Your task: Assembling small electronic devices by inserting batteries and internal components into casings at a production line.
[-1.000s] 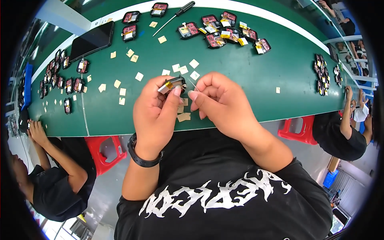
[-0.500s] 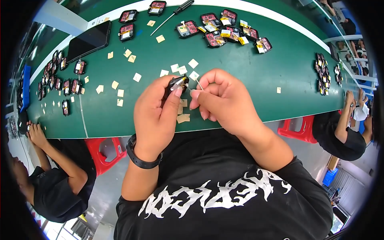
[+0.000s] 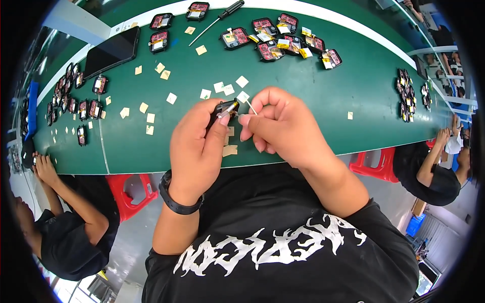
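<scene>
Though apart over green table (image 3: pixel 308 106), red stools (image 3: pixel 389 162) alongside, hands (image 3: pixel 198 146) (image 3: pixel 283 126) around casing (image 3: pixel 220 107) and stick (image 3: pixel 251 106).

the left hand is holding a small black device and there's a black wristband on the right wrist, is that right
The wristband's side is wrong: the head view shows the black wristband on the left wrist. The left hand is indeed holding a small black device.

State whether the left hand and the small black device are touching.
Touching. The head view shows the left hand closed around the small black device, its thumb against the near edge with no visible gap.
</scene>
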`<state>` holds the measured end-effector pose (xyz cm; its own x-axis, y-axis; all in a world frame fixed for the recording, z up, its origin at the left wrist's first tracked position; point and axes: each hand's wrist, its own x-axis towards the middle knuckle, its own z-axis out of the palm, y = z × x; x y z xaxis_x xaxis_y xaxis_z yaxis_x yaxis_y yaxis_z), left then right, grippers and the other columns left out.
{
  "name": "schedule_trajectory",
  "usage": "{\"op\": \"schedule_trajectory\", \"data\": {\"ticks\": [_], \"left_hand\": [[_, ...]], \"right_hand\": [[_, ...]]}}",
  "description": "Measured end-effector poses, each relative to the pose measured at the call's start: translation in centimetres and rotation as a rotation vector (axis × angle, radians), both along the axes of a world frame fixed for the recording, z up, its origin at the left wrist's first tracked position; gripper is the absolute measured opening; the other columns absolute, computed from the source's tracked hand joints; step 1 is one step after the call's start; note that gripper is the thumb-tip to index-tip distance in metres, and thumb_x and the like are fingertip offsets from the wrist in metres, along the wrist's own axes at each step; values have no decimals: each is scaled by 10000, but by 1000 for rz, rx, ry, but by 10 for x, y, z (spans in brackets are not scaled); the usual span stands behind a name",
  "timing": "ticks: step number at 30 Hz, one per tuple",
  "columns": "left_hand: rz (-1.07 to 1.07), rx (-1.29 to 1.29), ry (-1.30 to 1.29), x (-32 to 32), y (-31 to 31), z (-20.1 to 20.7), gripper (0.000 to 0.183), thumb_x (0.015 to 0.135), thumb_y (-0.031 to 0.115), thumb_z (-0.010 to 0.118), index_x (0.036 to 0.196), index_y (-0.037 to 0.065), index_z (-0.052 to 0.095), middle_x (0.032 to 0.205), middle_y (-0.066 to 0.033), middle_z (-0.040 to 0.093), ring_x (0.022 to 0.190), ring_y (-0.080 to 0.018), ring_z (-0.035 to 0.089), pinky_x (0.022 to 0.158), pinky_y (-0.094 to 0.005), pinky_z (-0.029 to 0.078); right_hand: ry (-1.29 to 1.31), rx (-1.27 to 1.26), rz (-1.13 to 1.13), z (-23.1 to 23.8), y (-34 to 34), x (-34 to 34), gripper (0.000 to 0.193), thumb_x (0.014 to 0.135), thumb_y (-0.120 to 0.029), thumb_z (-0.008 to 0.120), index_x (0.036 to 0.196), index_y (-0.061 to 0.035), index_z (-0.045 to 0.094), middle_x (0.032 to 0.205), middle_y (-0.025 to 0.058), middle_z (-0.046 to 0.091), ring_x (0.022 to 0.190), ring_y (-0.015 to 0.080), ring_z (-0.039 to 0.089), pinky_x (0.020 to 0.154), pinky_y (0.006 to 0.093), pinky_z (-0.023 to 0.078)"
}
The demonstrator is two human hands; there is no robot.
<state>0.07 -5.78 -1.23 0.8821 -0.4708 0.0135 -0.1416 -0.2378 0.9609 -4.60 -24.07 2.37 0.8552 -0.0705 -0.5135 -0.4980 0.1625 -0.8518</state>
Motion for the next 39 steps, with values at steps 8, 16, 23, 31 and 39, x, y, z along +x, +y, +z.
{"op": "schedule_trajectory", "data": {"ticks": [8, 16, 23, 31, 39], "left_hand": [[7, -107, 194, -1, -1, 7, 240, 1038, 99, 582, 1244, -22, 604, 986, -20, 647, 805, -69, 588, 696, -225, 493], [20, -188, 282, -2, 1, 12, 191, 1027, 93, 559, 1183, -11, 593, 876, -27, 639, 730, -93, 582, 642, -262, 483], [-67, -82, 159, -3, -2, 17, 157, 1010, 87, 548, 1147, 21, 589, 816, -77, 624, 691, -157, 599, 624, -311, 476], [-65, -86, 104, -1, 4, 10, 159, 1006, 71, 516, 1141, 7, 567, 829, -63, 593, 689, -158, 565, 624, -302, 451], [-69, -85, 5, 0, 3, 7, 163, 996, 37, 486, 1135, -13, 554, 841, -44, 584, 692, -119, 542, 627, -284, 446]], "right_hand": [[-153, -14, -53, -11, 5, -5, 171, 951, -34, 698, 951, -61, 530, 760, 62, 711, 524, 42, 549, 432, 193, 359], [-228, 80, -45, -13, 4, -15, 169, 969, -55, 694, 979, -42, 526, 696, 2, 618, 576, 21, 514, 492, 215, 383], [-530, -314, 89, 0, -4, -1, 155, 950, -73, 721, 1071, -29, 633, 637, -40, 545, 534, 24, 438, 497, 246, 354], [-629, -595, 210, 1, -4, 5, 134, 908, -38, 738, 959, -13, 616, 670, 9, 579, 554, 50, 496, 510, 250, 405], [-469, -416, 152, 0, 0, -3, 143, 892, -39, 754, 949, -10, 627, 682, 24, 622, 573, 47, 512, 505, 247, 411]]}}
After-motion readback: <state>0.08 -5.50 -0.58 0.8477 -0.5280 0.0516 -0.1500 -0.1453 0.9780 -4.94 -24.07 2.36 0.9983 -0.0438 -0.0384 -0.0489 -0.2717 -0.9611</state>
